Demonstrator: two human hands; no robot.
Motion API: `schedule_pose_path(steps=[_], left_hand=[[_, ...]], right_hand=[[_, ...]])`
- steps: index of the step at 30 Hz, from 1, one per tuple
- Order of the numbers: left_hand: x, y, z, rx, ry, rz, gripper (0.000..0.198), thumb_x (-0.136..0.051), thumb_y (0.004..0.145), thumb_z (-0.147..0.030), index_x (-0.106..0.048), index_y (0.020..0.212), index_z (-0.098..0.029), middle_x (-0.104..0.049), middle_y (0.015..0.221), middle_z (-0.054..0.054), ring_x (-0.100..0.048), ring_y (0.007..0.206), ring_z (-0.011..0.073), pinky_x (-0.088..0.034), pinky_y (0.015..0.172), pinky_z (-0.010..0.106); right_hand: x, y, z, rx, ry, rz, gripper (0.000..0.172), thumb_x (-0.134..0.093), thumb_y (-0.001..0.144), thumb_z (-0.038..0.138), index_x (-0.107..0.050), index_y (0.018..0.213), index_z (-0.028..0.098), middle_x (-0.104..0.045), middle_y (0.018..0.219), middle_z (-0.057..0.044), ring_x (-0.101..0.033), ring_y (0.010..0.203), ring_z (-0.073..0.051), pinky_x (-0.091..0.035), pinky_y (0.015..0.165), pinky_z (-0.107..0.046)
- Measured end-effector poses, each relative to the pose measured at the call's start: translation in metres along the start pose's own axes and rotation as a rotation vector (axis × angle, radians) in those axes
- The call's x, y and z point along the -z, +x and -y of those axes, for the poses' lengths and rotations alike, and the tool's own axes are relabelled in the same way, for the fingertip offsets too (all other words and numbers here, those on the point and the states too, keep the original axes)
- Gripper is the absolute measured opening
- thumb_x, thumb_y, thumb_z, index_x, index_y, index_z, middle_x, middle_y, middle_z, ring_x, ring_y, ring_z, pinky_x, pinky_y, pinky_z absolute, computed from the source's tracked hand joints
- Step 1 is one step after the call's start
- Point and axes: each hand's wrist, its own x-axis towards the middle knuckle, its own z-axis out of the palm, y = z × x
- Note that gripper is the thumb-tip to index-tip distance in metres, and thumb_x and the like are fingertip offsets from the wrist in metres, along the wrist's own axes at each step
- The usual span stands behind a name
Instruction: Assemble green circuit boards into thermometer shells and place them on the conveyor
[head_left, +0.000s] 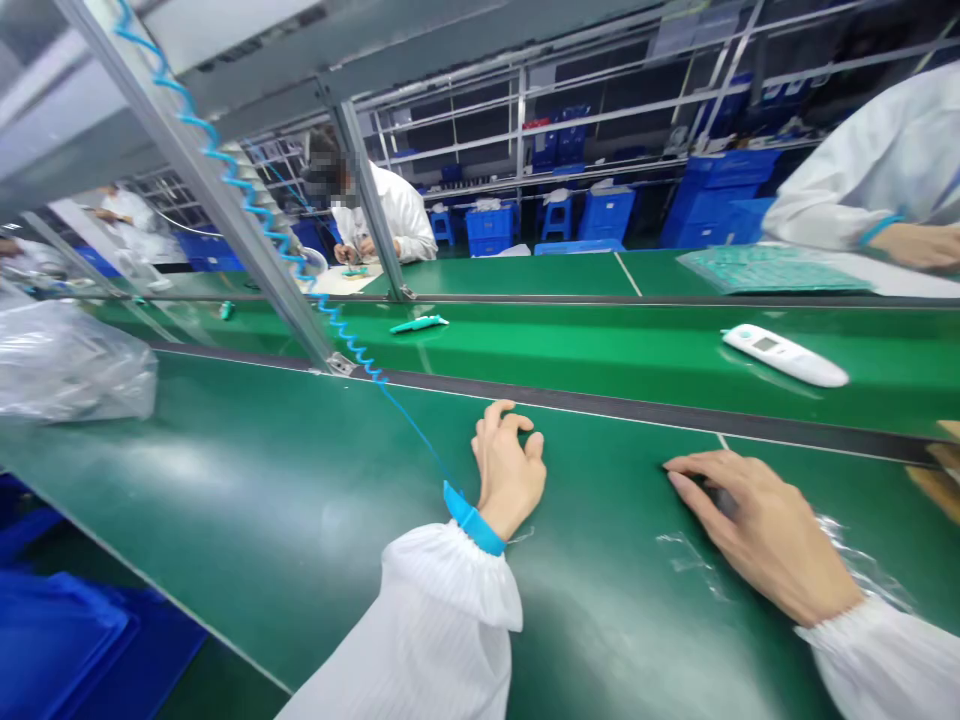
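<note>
White sleeves come in closest to the camera: my left sleeve (442,640) at the bottom centre, my right sleeve (892,660) in the lower right corner. Just above the centre cuff, a blue strap (474,520) circles my wrist, its coiled cord (247,195) running to the upper left. My left hand (511,475) is at the middle of the frame over the green bench (300,500), fingers spread a little and loosely curled. At the right, my right hand (780,530) arches low, thumb and forefinger tips close together; something dark shows between them, and I cannot tell whether I am pinching it. Clear film (697,570) lies just left of that hand, and crumpled plastic (862,565) shows along its other side. Above it, apart from my fingers, a white device (784,355) with a small screen lies on the bright green strip (570,340) at right. Farther left there, a teal piece (418,324) lies at upper centre.
</note>
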Motion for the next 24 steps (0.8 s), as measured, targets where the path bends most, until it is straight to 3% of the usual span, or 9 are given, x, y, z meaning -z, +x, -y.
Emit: schedule_pose_path(steps=[6,14,17,20,24], left_hand=[[-0.004,-0.004,0.004,-0.103,0.046,-0.002,0.034,-0.06,0.087,-0.014,-0.062,0.121,-0.017,-0.042,0.158,0.014,-0.041,0.144,0.0311,-0.037,0.118,0.049],[-0.003,0.004,0.015,-0.296,0.195,0.165,0.026,-0.058,0.094,-0.026,-0.064,0.118,-0.019,-0.063,0.136,0.011,-0.055,0.129,0.0288,-0.044,0.11,0.048],[0.006,0.019,0.026,-0.309,0.3,0.134,0.021,-0.057,0.096,-0.03,-0.065,0.114,-0.022,-0.066,0.13,0.008,-0.057,0.122,0.0257,-0.047,0.104,0.043],[0.02,0.044,0.044,-0.248,0.428,0.046,0.024,-0.05,0.1,-0.032,-0.064,0.116,-0.019,-0.061,0.133,0.011,-0.053,0.124,0.0256,-0.043,0.106,0.041],[0.055,0.091,0.073,-0.193,0.563,0.011,0.027,-0.046,0.103,-0.032,-0.062,0.119,-0.018,-0.056,0.139,0.011,-0.05,0.129,0.0237,-0.039,0.11,0.038]], right_hand=[[0.0,0.001,-0.003,-0.067,0.003,0.042,0.041,-0.046,0.089,0.056,-0.076,0.092,0.028,-0.077,0.099,-0.002,-0.069,0.091,-0.028,-0.053,0.074,-0.043],[-0.003,0.005,-0.005,-0.152,0.086,0.043,0.034,-0.055,0.08,0.059,-0.077,0.084,0.033,-0.078,0.094,-0.005,-0.069,0.085,-0.031,-0.049,0.065,-0.043],[-0.003,0.007,-0.007,-0.177,0.119,0.062,0.036,-0.058,0.081,0.062,-0.078,0.085,0.033,-0.077,0.092,-0.009,-0.068,0.079,-0.031,-0.048,0.063,-0.044],[-0.008,0.005,-0.013,-0.173,0.146,0.057,0.034,-0.06,0.081,0.061,-0.078,0.087,0.033,-0.077,0.092,-0.011,-0.068,0.075,-0.03,-0.048,0.061,-0.044],[-0.022,-0.001,-0.026,-0.178,0.149,0.017,0.033,-0.064,0.075,0.066,-0.077,0.087,0.038,-0.077,0.091,-0.006,-0.069,0.069,-0.027,-0.05,0.056,-0.042]])
